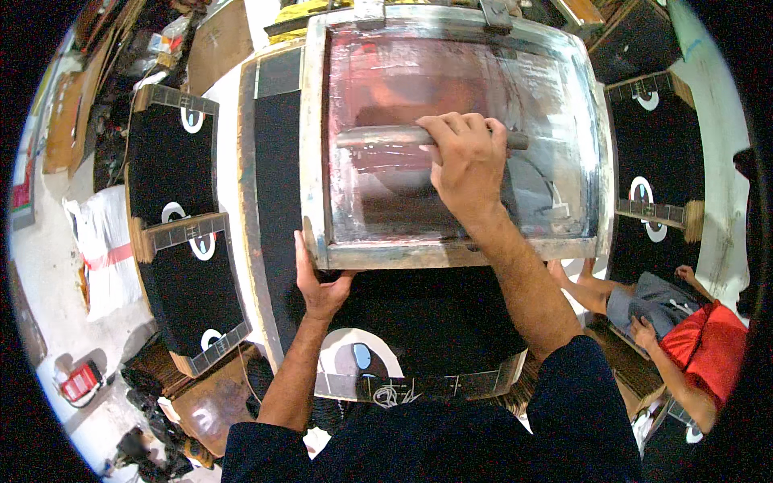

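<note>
A wooden-framed printing screen (451, 256) lies before me, its mesh smeared with reddish, grey and white ink. Across the mesh runs a squeegee (378, 138), a long bar with a worn grey edge. My right hand (467, 161) is closed over the squeegee's right half from above. At the frame's near left corner, my left hand (320, 288) grips the wood, fingers up along the outer side and thumb under the near edge. Black fabric (435, 310) with a printed white and blue eye shape (362, 354) extends below the screen toward me.
Black printed panels on boards stand at the left (173, 157) and at the right (656, 153). A person in red and grey (717, 346) sits at the lower right, beside the boards. A white sack (105, 249) and a red box (78, 382) rest on the left floor. Metal hinge clamps (495, 14) hold the screen's far edge.
</note>
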The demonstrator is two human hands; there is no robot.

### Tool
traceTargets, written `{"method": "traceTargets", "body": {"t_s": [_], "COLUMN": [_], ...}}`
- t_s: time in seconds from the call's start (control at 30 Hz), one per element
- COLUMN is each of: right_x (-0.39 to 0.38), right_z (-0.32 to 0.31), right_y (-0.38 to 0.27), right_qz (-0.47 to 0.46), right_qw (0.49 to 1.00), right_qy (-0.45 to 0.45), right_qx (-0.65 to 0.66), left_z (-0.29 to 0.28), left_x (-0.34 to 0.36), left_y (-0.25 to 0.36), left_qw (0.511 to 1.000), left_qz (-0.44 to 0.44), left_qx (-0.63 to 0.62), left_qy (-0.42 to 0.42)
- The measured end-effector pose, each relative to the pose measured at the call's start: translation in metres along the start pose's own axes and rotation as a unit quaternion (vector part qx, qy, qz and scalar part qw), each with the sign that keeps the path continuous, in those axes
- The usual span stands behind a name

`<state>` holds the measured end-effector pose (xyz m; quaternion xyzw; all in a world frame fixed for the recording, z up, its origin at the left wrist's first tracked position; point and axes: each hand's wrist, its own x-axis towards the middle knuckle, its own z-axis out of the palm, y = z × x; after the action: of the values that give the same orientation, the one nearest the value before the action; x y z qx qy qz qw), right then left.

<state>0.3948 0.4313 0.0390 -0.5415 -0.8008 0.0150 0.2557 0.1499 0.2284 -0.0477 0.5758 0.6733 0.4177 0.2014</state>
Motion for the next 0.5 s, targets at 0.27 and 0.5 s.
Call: {"method": "traceTargets", "body": {"t_s": [0.27, 0.5], "right_x": [0.007, 0.044], "right_z": [0.010, -0.014], "right_y": [0.009, 0.018], "right_qz": [-0.008, -0.034], "right_qw": [0.999, 0.999], "right_qy": [0.041, -0.042], "right_qx": [0.012, -0.003], "left_z": [0.006, 0.008], "left_x": [-0.008, -0.014], "left_y": [-0.016, -0.028], "left_qw": [0.998, 0.997], "left_qz": [0.058, 0.067], "left_qx": [0.037, 0.039], "left_qy": [0.000, 0.013]}}
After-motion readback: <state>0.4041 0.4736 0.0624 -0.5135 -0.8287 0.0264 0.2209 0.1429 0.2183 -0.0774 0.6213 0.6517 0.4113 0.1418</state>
